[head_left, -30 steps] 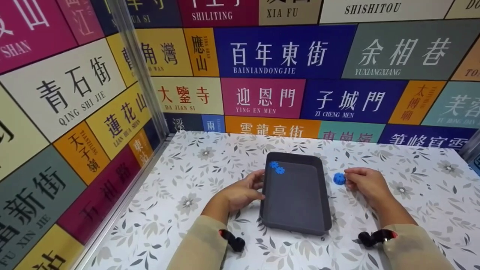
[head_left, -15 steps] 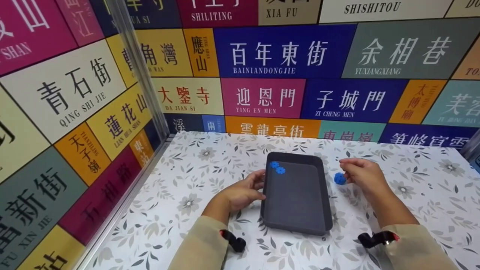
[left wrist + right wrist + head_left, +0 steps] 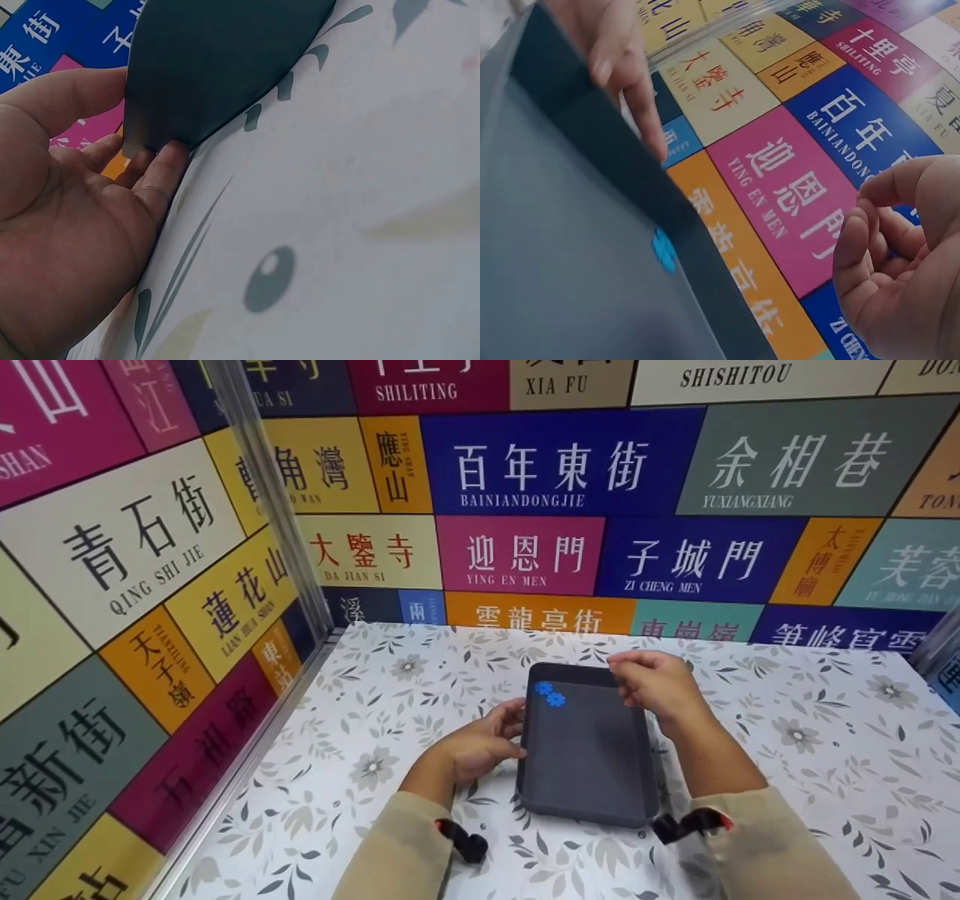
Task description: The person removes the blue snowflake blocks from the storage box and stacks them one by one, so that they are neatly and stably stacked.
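Observation:
A dark grey rectangular tray [image 3: 586, 757] lies on the table. Two small blue flower-shaped pieces [image 3: 554, 700] rest inside it near its far left corner; one blue piece [image 3: 663, 250] shows in the right wrist view. My left hand [image 3: 480, 742] is at the tray's left side, thumb and fingertips against the outer wall, as the left wrist view also shows. My right hand [image 3: 664, 690] is over the tray's far right corner. Its thumb and index fingertips [image 3: 864, 206] meet; I cannot tell whether something thin is between them.
A white tablecloth [image 3: 360, 810] with grey leaves and flowers covers the table. Panels with coloured place-name signs [image 3: 525, 555] stand along the back and left, joined at a metal corner post [image 3: 289, 510].
My right hand has moved left from the blue piece on the table to the tray's far right corner. That piece is out of sight now. The left hand stays at the tray.

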{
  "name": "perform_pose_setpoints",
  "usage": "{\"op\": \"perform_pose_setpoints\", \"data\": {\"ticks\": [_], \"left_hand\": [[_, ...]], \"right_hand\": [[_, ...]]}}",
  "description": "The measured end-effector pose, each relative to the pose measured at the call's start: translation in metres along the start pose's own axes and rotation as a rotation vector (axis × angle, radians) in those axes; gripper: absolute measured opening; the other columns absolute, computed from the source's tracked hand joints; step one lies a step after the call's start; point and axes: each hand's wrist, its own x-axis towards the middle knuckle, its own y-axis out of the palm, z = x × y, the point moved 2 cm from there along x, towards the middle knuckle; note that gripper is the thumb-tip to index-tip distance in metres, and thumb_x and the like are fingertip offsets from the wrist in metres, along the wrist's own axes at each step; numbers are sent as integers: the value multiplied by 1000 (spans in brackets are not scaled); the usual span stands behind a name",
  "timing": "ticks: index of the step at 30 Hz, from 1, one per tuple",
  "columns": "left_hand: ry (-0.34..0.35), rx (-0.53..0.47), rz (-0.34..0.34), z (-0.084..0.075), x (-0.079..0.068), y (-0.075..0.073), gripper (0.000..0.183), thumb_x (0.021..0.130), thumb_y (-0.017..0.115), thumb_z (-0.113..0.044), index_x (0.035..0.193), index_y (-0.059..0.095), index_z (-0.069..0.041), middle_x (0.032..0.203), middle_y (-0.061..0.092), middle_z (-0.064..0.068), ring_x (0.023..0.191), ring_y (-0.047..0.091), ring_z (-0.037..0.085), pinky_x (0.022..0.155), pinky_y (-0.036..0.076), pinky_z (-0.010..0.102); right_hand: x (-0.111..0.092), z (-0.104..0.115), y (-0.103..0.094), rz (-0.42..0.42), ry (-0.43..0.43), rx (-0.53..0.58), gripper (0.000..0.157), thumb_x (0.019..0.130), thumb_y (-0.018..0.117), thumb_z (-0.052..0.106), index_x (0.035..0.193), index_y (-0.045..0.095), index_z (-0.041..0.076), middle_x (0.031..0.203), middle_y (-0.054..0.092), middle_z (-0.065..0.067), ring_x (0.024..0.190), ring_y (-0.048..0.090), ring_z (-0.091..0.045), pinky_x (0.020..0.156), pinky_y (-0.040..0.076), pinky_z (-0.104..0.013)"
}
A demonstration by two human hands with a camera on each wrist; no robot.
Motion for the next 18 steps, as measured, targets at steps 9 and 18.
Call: {"op": "perform_pose_setpoints", "data": {"ticks": [9, 18], "left_hand": [[-9, 0, -2, 0, -1, -1, 100, 85, 65, 13, 170, 25, -18, 172, 37, 10, 158, 37, 27, 131, 33, 48], [-26, -6, -8, -2, -1, 0, 100, 84, 67, 14, 169, 29, -21, 171, 39, 9, 158, 39, 26, 130, 35, 47]], "right_hand": [[42, -5, 28, -14, 93, 32, 24, 101, 68, 21, 118, 72, 3, 82, 62, 3, 65, 61, -9, 60, 55, -20], [69, -37, 49, -38, 85, -110, 31, 100, 70, 25, 120, 74, 1, 81, 63, 3, 66, 62, -10, 60, 57, -21]]}}
